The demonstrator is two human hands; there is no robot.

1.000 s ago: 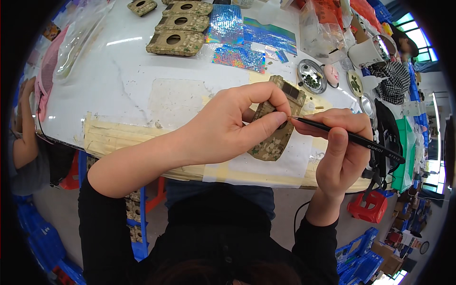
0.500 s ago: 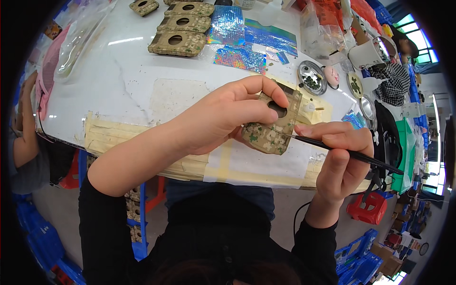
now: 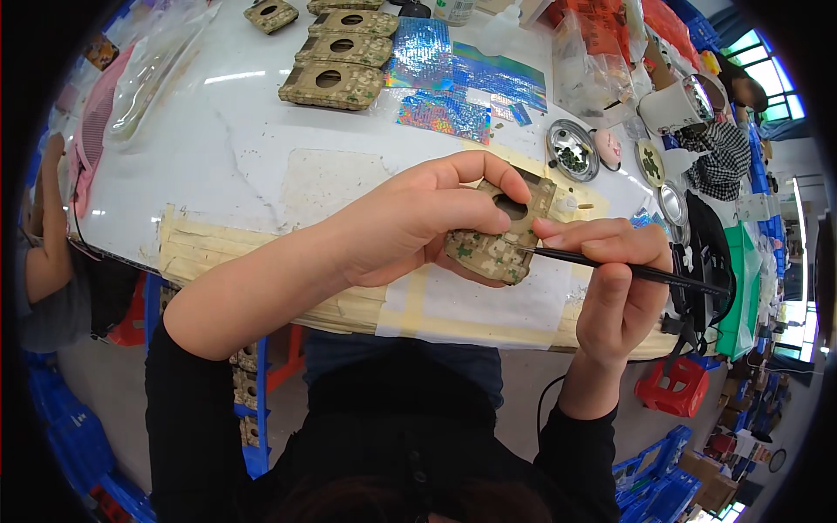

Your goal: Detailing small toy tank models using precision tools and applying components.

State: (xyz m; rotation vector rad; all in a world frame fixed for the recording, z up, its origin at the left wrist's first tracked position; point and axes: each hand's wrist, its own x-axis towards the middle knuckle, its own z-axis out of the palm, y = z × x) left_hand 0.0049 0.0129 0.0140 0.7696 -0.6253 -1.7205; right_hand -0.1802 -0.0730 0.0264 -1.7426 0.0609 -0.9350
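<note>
My left hand [image 3: 432,209] is closed around a camouflage model tank hull [image 3: 490,254], thumb and forefinger beside the round hole in its top. The hull is tilted above the near edge of the table. A slim black paintbrush [image 3: 667,277] lies in the pinched fingers of my right hand [image 3: 623,279]. Its fine tip meets or nearly meets the hull's top just below the hole; actual contact is too small to tell. My left fingers under the hull are mostly hidden.
Several similar camouflage hulls [image 3: 330,85] stand at the far left-centre, beside shiny holographic sheets [image 3: 501,74]. A round metal dish [image 3: 565,139] with small green pieces is to the right. White paper [image 3: 488,305] and masking tape cover the near edge. Another person's arm [image 3: 48,227] shows far left.
My right hand has shifted slightly left with the paintbrush, whose handle now lies a little flatter. The hull has stayed nearly in place in my left hand. The whole view has shifted slightly.
</note>
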